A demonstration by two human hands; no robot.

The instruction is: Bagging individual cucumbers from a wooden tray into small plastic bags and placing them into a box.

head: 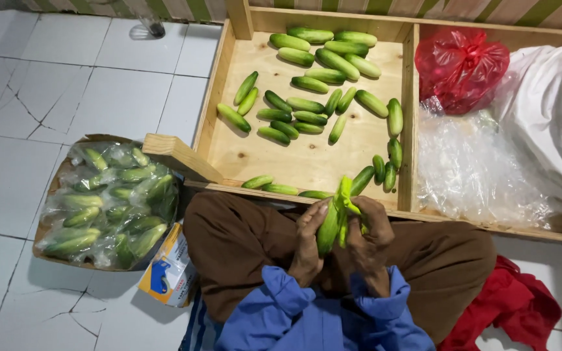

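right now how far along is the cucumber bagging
Done: a box on the floor already holds many bagged cucumbers. In hand: the left hand and right hand hold a few cucumbers together over the lap; whether a bag is on them is unclear. Left: a few dozen loose cucumbers lie in the wooden tray, with clear plastic bags beside them.

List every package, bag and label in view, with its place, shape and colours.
Bagged cucumbers: left floor, clear wraps heaped on a brown tray.
Carton: by the left knee, flat, yellow, white and blue.
Red bag: top right, crumpled.
Clear bags: right compartment, loose pile.
White sack: far right, black square code.
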